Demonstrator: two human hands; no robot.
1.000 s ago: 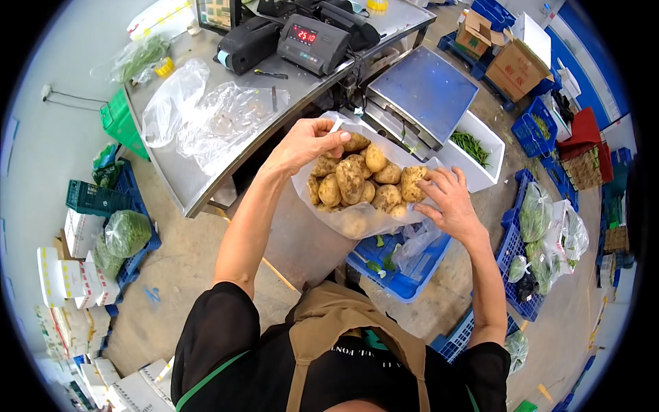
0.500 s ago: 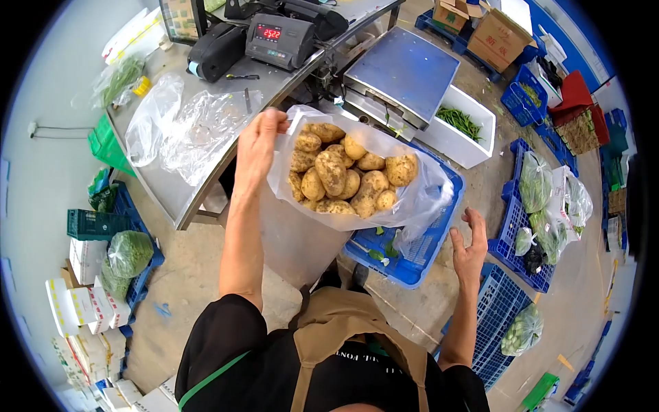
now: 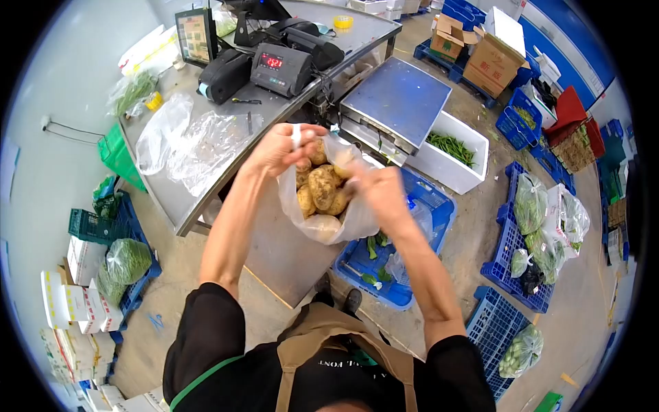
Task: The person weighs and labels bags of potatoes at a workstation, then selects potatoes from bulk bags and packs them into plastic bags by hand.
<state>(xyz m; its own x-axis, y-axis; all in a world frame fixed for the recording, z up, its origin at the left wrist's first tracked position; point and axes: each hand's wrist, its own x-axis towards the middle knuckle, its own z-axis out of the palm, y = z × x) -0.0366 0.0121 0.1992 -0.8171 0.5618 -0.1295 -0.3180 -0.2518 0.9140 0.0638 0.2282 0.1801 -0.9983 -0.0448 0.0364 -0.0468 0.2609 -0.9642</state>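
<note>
A clear plastic bag [image 3: 328, 230] of potatoes [image 3: 322, 187] hangs in front of me, its mouth facing up. My left hand [image 3: 281, 150] is closed on the left side of the bag's rim, with a bunched white bit of plastic between the fingers. At the opposite side, my right hand [image 3: 377, 193] is blurred by motion, its fingers curled at the bag's rim. Soil marks the potatoes, and the hands and the bag hide some of them. A blue crate [image 3: 439, 220] with green leaves and some plastic stands below, partly behind my right forearm.
Past the bag is a platform scale [image 3: 398, 99], with a white box [image 3: 473, 175] of green beans beside it. The metal table [image 3: 161, 199] at left carries loose plastic bags [image 3: 206, 147] and a lit scale display [image 3: 280, 69]. Blue pallets [image 3: 498, 329] with bagged vegetables lie at right.
My right hand has come from the right, away from the bag, to its rim. The bag's mouth has narrowed, and my left hand has moved slightly right and down with its edge.
</note>
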